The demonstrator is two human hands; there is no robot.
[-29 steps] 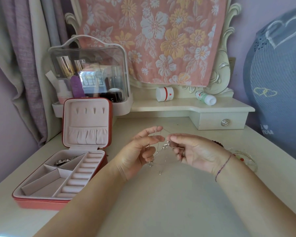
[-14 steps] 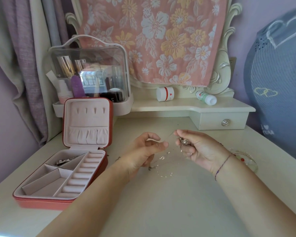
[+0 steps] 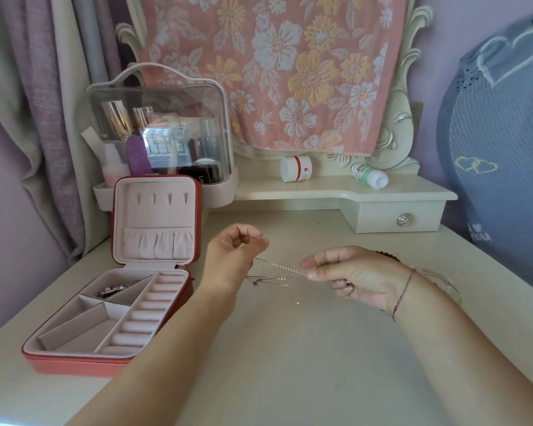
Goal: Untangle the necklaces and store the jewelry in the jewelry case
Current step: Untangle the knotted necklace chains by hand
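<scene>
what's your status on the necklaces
Left hand and right hand both pinching, chain taut between. Tangle hanging below it, not cleared. Case open, left of the hands.

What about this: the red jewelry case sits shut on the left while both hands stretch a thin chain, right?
No: the head view shows the jewelry case open, lid upright. It is on the left, and the left hand and right hand stretch the thin chain.
</scene>
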